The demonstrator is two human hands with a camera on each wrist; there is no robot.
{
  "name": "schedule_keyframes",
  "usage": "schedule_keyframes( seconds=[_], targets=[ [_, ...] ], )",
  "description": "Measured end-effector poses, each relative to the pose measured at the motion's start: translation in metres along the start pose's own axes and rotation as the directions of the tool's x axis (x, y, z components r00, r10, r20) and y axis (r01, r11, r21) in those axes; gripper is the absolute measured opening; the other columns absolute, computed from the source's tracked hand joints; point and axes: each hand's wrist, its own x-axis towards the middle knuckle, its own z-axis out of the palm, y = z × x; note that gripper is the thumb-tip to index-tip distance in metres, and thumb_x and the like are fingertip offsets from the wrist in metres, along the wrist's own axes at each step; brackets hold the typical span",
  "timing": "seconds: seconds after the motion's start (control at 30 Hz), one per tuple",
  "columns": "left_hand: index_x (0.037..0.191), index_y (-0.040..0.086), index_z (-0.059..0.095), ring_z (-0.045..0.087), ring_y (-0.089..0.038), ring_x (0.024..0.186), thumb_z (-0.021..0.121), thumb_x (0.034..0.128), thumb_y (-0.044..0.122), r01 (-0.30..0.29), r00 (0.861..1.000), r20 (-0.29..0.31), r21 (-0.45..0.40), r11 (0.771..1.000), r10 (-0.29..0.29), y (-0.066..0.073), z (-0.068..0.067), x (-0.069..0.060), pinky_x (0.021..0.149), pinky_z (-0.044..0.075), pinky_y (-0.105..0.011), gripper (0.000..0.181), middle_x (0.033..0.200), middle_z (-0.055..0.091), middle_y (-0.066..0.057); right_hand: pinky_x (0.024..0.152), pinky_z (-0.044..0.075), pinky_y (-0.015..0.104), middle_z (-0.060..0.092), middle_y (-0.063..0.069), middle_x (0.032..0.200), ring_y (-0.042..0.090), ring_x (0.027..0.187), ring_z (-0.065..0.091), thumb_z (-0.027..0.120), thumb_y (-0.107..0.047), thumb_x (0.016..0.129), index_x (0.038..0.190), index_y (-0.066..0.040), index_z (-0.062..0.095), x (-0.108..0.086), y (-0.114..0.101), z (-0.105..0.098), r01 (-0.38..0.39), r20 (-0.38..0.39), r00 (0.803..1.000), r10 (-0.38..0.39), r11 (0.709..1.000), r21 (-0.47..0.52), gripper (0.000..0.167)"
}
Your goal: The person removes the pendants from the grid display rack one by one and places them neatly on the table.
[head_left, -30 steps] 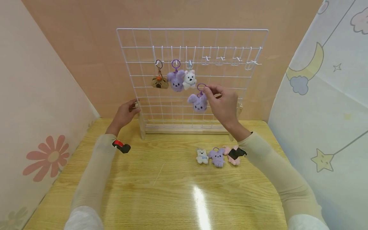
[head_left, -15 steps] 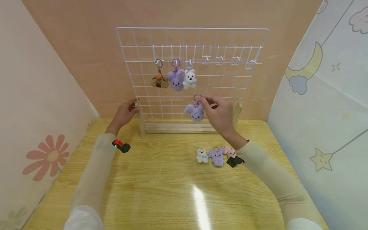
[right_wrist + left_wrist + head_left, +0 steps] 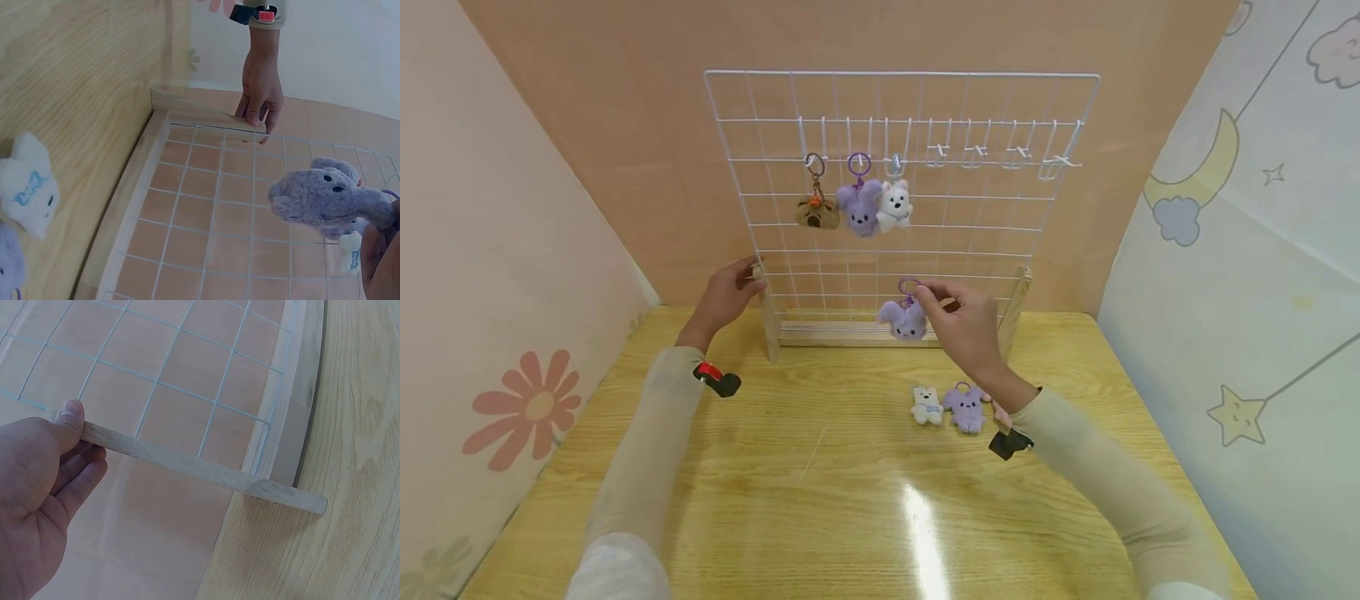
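The right hand [image 3: 962,327] pinches the purple ring of a purple plush keychain [image 3: 906,321], which hangs in front of the lower part of the white wire rack [image 3: 902,75]. In the right wrist view that plush [image 3: 319,195] shows beside the fingers. The left hand [image 3: 726,295] grips the top end of the rack's left wooden foot; the left wrist view shows its thumb and fingers around the wooden bar [image 3: 187,464]. On hooks at the upper left hang a brown keychain [image 3: 817,215], a purple one [image 3: 859,208] and a white one [image 3: 895,206].
A white plush [image 3: 927,407], a purple plush [image 3: 967,408] and a partly hidden pink plush [image 3: 1002,414] lie on the wooden table [image 3: 760,500] below the right forearm. Several white hooks [image 3: 976,153] without keychains line the rack's upper right.
The right hand has moved down and slightly left with the purple keychain, and its forearm now covers more of the pink plush. The left hand has stayed on the wooden foot.
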Motion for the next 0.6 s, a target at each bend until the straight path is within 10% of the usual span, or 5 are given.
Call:
schedule_keyframes(
  seconds=[0.6],
  targets=[
    [0.156,-0.003,0.038,0.056,-0.045,0.129,0.056,0.1072,0.016,-0.021,1.0,-0.011,0.005,1.0,0.021,-0.002,0.001,0.0,0.104,0.049,-0.057,0.055,0.144,0.053,-0.03,0.055,0.054,0.021,0.078,0.006,0.09,0.015,0.066,0.068,0.071,-0.02,0.099,0.104,-0.007,0.08,-0.042,0.017,0.01,-0.04,0.059,0.997,0.039,0.999,0.007,0.017]
  ],
)
